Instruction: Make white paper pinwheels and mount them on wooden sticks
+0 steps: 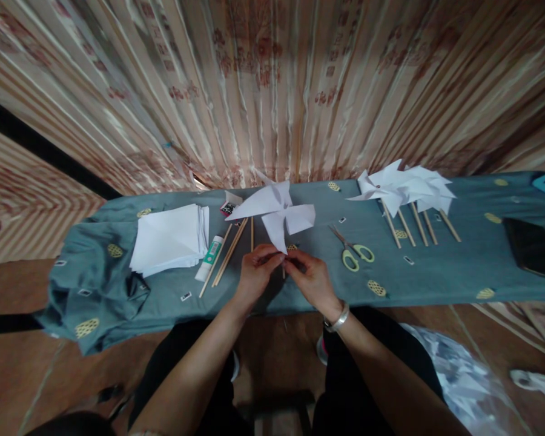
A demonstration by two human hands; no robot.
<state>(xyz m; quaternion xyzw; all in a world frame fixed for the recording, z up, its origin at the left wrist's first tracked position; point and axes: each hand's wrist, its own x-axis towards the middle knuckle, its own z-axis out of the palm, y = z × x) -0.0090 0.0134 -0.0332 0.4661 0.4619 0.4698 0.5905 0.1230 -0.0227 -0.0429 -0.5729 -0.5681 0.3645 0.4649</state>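
A white paper pinwheel (279, 209) with spread blades is in front of me, near the middle of the cloth-covered table. My left hand (258, 274) is closed in a pinch at the tip of its lowest blade. Pressed against the same tip from the other side is my right hand (312, 280), its thumb and fingers also closed. The fingertips of both hands nearly meet there and hide the very end of the paper. A short bit of wooden stick shows just below them; whether a hand grips it, I cannot tell.
To the left lie a stack of white paper (168, 239), a glue stick (209, 257), several wooden sticks (229, 254) and a small box of pins (231, 204). Scissors (352, 249), several pinwheels on sticks (404, 188) and a dark phone (532, 248) lie rightward. A curtain (272, 91) hangs behind.
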